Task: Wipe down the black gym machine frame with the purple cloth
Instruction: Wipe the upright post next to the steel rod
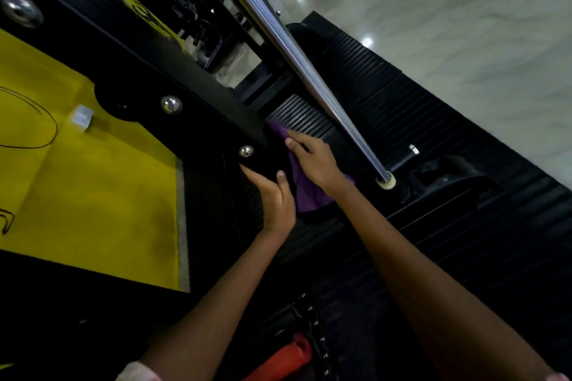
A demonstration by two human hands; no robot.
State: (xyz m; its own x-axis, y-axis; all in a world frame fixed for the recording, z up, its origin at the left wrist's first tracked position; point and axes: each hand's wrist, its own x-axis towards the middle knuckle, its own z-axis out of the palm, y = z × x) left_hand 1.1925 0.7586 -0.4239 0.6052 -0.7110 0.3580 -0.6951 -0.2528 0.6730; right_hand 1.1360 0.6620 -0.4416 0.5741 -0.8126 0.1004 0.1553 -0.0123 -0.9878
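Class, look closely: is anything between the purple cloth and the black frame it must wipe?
Nothing visible. The right hand already presses the purple cloth against the black frame; the chrome bar passes alongside.
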